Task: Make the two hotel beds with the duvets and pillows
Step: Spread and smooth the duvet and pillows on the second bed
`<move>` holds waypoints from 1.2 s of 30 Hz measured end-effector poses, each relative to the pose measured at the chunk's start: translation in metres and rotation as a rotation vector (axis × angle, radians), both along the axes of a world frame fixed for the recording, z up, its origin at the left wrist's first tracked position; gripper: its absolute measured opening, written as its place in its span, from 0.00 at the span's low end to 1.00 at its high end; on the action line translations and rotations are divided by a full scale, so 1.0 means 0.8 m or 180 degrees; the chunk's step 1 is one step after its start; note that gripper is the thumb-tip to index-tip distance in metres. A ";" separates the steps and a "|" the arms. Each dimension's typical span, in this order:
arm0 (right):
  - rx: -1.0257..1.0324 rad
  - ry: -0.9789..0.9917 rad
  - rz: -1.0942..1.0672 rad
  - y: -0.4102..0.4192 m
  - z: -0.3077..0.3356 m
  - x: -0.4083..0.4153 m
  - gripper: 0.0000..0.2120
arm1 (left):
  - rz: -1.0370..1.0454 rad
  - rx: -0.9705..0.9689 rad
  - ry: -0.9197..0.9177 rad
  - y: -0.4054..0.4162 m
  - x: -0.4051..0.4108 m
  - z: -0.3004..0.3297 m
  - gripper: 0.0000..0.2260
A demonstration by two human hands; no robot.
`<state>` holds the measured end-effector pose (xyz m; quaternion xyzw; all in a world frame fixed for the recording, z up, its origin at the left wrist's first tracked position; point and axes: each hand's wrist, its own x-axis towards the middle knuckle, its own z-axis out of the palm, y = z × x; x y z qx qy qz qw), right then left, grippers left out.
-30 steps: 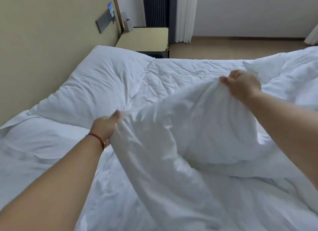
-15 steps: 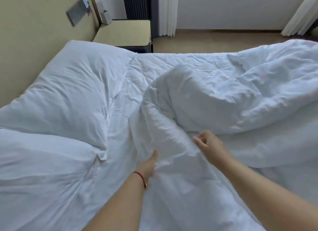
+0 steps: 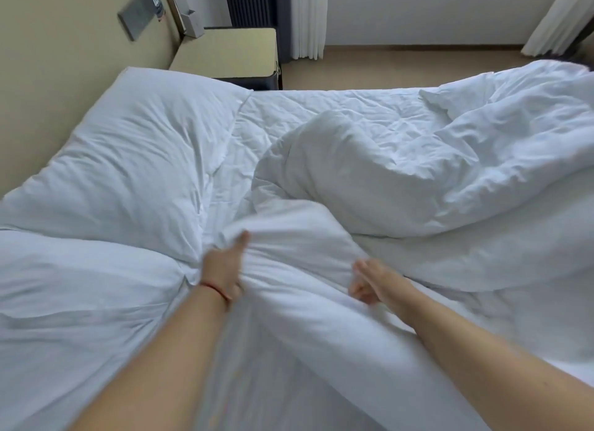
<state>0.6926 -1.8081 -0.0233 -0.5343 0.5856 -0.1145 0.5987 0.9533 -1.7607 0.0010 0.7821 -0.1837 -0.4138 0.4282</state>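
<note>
At mid-bed, beside the pillow, the left hand grips a bunched fold of the duvet, thumb extended, while the right hand, fingers loosely curled, touches the same fold without gripping it.

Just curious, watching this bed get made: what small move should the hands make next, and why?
Probably draw the duvet edge toward the pillows. The left hand grips its fold, the right hand rests beside it, and the duvet is bunched mid-bed.
</note>
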 end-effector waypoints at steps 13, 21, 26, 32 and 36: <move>-0.0965 0.1125 0.0682 0.006 0.005 -0.044 0.18 | -0.0140 -0.0423 -0.1269 -0.053 0.184 0.104 0.40; -0.0676 0.2377 0.2050 0.096 -0.072 -0.089 0.25 | -0.0860 0.0486 -0.0926 0.035 -0.058 -0.055 0.33; -0.0588 0.1678 0.1602 0.087 -0.051 -0.083 0.19 | -0.1564 0.0086 -0.0661 0.012 -0.154 -0.033 0.20; -0.0654 0.0666 0.0189 0.050 0.002 -0.171 0.10 | -0.1975 -0.0249 -0.0456 -0.055 -0.267 0.017 0.14; -0.1079 0.0623 -0.0685 0.004 0.044 -0.290 0.12 | -0.2182 -0.0407 -0.0346 -0.080 -0.380 0.043 0.13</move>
